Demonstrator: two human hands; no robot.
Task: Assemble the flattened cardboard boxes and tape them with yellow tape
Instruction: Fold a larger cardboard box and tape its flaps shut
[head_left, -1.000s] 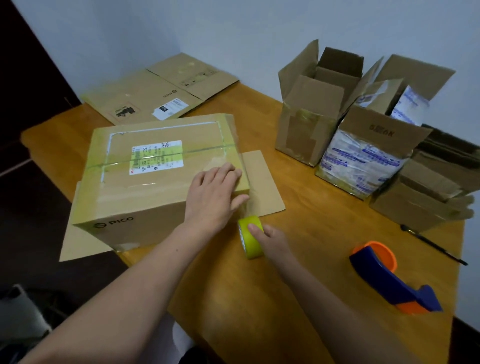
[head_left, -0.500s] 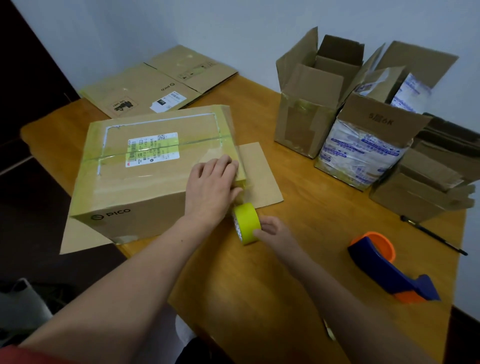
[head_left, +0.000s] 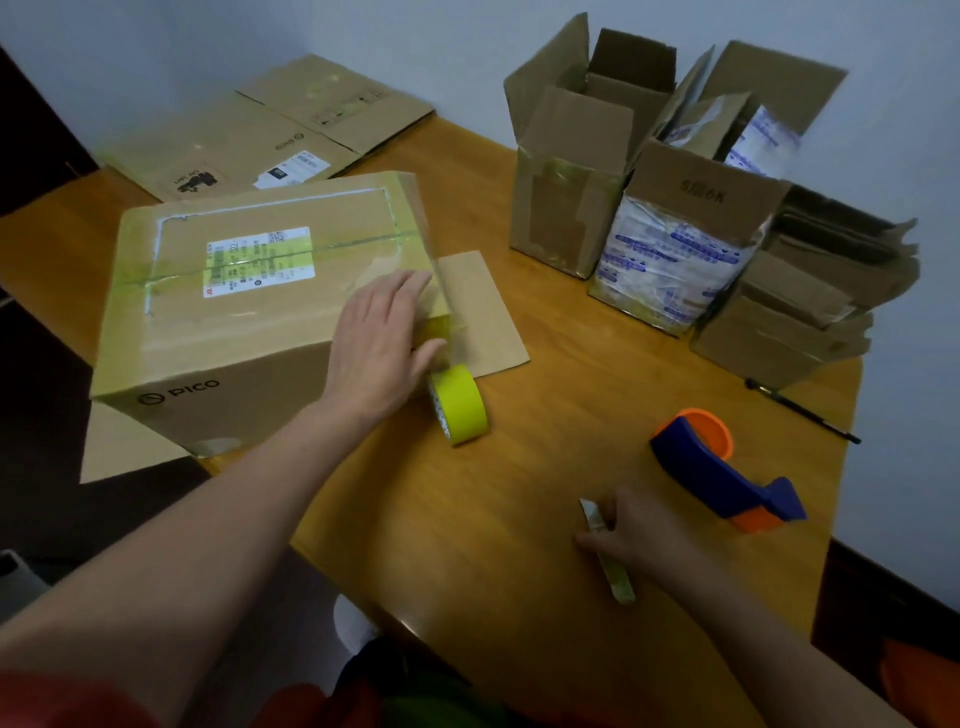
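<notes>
Left hand (head_left: 382, 345) flat on the PICO box (head_left: 234, 296); right hand (head_left: 641, 535) gripping a utility knife (head_left: 609, 558).

The left hand's fingers lie straight and close together on the box's near right top corner, the thumb reaching down beside the yellow tape roll (head_left: 460, 404). The roll stands on edge on the table (head_left: 467, 545), against the box's corner, a strip running up from it to the box. The right hand's curled fingers pinch the knife, which lies on the table well apart from the roll. A blue and orange tape dispenser (head_left: 727, 467) sits just beyond that hand. Open boxes (head_left: 571, 171) stand at the back right, and flattened boxes (head_left: 249, 140) lie behind the PICO box.
</notes>
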